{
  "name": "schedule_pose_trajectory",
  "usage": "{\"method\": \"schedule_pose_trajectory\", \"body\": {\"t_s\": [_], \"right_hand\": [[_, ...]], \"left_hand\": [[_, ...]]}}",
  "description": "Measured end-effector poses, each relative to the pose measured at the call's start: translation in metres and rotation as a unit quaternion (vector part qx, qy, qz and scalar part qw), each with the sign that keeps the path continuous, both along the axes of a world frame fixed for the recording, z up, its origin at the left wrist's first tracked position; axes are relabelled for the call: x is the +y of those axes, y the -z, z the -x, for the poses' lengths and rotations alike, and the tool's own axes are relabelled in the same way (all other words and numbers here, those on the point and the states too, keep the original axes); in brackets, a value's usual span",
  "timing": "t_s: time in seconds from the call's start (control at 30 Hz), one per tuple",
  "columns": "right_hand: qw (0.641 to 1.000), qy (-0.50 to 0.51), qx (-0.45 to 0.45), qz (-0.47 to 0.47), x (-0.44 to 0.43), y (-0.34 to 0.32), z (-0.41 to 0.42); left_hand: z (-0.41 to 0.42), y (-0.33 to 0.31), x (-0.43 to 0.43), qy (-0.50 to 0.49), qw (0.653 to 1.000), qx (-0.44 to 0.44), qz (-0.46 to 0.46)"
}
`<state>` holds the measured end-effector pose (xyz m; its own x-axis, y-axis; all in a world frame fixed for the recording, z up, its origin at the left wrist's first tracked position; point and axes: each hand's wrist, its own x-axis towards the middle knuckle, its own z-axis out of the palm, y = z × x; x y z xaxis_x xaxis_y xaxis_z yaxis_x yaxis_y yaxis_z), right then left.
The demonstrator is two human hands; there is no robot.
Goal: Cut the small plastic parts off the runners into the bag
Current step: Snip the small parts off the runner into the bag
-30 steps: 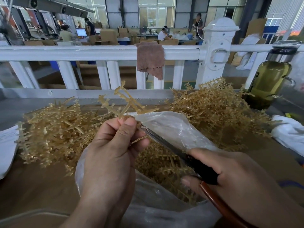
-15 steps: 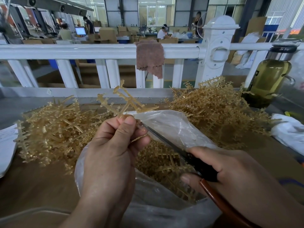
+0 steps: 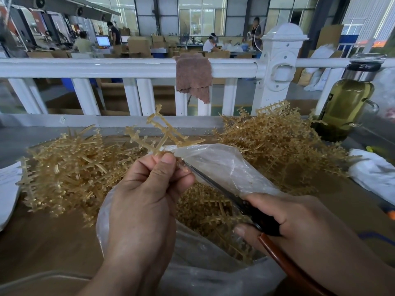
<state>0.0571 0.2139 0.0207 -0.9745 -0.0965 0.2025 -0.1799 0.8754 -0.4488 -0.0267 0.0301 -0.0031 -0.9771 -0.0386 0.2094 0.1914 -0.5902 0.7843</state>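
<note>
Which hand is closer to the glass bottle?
Right. The right hand, gripping the scissors, is left of the glass bottle, nearer the person; the left hand, pinching a runner, is farther left.

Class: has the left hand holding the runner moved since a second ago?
No. The left hand sits in the same spot below the brown cloth on the rail.

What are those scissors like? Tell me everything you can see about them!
The scissors have long, thin, dark metal-looking blades, a black middle and a shiny reddish-brown handle. The right hand grips them, fingers curled round the handle. They slant up and left over the open clear bag, their tip meeting the tan runner just where the left hand pinches it. The blades look almost closed.
</note>
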Motion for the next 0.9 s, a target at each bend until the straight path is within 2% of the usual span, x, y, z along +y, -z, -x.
{"method": "schedule_pose_trajectory", "body": {"t_s": [0.9], "right_hand": [[1.0,-0.007,0.02,0.001,0.0028,0.0036,0.0029]], "left_hand": [[-0.0018,-0.0024,0.0012,-0.016,1.0,0.011,0.023]]}}
